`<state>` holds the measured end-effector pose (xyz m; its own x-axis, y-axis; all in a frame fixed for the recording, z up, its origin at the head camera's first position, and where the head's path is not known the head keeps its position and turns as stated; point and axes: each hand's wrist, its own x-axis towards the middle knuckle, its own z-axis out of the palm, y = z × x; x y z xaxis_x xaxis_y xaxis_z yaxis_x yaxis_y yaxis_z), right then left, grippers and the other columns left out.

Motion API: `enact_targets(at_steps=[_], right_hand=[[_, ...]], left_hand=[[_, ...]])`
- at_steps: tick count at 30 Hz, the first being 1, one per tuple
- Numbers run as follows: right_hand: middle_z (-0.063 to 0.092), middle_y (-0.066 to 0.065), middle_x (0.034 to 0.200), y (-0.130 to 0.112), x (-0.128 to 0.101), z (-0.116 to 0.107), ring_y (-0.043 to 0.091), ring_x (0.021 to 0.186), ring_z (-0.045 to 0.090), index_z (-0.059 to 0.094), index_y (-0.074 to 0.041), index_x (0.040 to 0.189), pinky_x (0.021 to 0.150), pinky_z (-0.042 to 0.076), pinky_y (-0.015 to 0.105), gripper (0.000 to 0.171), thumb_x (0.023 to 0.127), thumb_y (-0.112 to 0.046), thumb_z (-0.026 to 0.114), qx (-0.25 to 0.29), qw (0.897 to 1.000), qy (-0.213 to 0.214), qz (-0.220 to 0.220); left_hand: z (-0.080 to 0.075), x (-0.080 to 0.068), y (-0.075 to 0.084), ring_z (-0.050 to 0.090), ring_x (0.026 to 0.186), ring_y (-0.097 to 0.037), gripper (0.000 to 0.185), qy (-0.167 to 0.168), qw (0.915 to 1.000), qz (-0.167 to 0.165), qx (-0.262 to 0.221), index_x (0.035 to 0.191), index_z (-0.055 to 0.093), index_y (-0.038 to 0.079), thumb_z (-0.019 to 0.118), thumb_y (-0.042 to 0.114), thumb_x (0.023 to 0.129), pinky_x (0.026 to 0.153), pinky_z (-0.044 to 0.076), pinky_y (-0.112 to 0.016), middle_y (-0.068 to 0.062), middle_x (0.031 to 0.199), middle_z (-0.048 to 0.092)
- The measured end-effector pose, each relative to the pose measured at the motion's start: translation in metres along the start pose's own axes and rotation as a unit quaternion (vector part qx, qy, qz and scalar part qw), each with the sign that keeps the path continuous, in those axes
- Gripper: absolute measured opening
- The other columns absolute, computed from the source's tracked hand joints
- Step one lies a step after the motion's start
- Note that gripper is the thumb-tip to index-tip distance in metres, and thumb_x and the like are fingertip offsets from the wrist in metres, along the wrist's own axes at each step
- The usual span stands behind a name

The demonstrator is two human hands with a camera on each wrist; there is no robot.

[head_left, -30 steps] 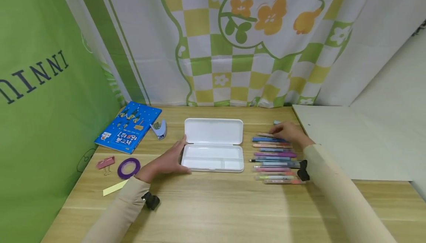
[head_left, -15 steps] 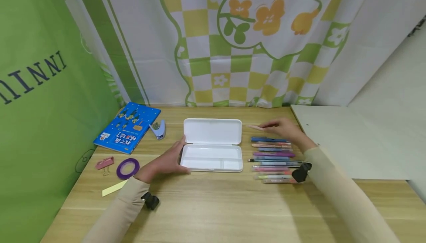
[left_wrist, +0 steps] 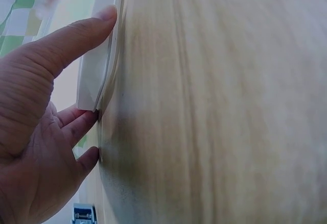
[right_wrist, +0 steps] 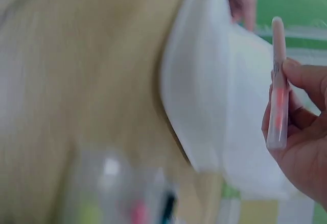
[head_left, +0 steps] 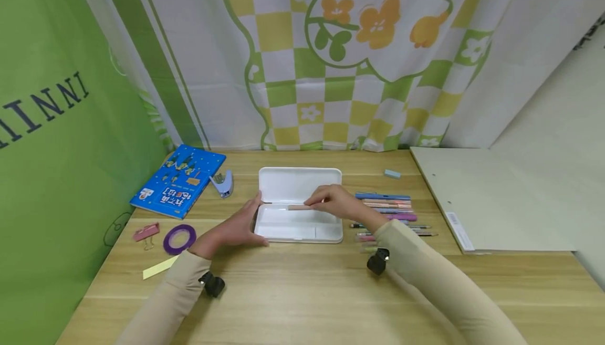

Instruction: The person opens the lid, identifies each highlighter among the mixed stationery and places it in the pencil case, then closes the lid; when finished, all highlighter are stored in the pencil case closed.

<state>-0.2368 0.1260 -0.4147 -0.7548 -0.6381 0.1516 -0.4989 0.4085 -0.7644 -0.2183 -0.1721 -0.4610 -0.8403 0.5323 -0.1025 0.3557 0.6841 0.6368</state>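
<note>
Head view: a white pencil case (head_left: 299,206) is shown lying open near the middle of the wooden table (head_left: 302,292), its lid folded back toward the rear edge. The case's left end is steadied by the left hand (head_left: 233,227), whose straight fingers and thumb are pressed flat against it; the contact is confirmed in the left-wrist view, where the thumb (left_wrist: 76,38) is laid along the rim. A pink pen (head_left: 299,207) is pinched between the thumb and fingers of the right hand (head_left: 337,203) and is held level just above the tray, not yet set down. The tray appears unfilled, so the packing is judged barely begun: a row of coloured pens (head_left: 387,211) remains on the table just right of the case. Toward the left edge are seen a blue book (head_left: 178,181), a small stapler (head_left: 223,183), a purple tape roll (head_left: 179,239) and a pink binder clip (head_left: 146,232).
</note>
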Motion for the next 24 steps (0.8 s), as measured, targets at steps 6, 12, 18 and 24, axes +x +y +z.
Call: enact_targets(at_steps=[6,12,18,24], right_hand=[[0.070,0.010,0.087,0.001,0.011,0.029,0.019,0.080,0.063,0.075,0.001,0.093,0.069,0.050,0.023,0.012,0.084,-0.001,0.068,-0.057,0.998,-0.003,-0.006],[0.070,0.008,0.081,0.006,0.015,0.043,0.017,0.076,0.064,0.076,-0.001,0.086,0.067,0.049,0.020,0.007,0.081,-0.002,0.072,-0.086,0.996,0.017,-0.019],[0.071,0.007,0.084,0.006,0.013,0.045,0.019,0.081,0.066,0.076,-0.002,0.086,0.070,0.049,0.020,0.007,0.081,-0.002,0.071,-0.098,0.995,0.015,-0.006],[0.070,0.009,0.095,0.005,0.005,0.027,0.020,0.088,0.064,0.074,0.000,0.097,0.075,0.051,0.026,0.013,0.087,-0.004,0.065,-0.031,0.999,0.002,0.043]], left_hand=[[0.000,0.001,0.002,0.023,0.138,-0.036,0.130,0.001,1.0000,0.002,-0.004,0.149,-0.006,-0.002,0.085,0.039,0.066,0.111,0.022,-0.048,-0.025,0.148,0.024],[0.000,0.000,0.002,0.025,0.136,-0.037,0.129,0.008,0.9998,0.017,0.000,0.148,-0.005,-0.006,0.086,0.036,0.066,0.110,0.023,-0.048,-0.027,0.146,0.027],[0.000,-0.001,0.005,0.026,0.136,-0.036,0.129,0.007,0.9999,0.008,0.000,0.148,-0.004,-0.005,0.086,0.036,0.066,0.110,0.023,-0.048,-0.026,0.146,0.026],[-0.001,-0.002,0.007,0.025,0.137,-0.035,0.128,0.008,0.9999,0.005,-0.003,0.149,-0.005,-0.005,0.086,0.034,0.066,0.111,0.022,-0.047,-0.026,0.147,0.026]])
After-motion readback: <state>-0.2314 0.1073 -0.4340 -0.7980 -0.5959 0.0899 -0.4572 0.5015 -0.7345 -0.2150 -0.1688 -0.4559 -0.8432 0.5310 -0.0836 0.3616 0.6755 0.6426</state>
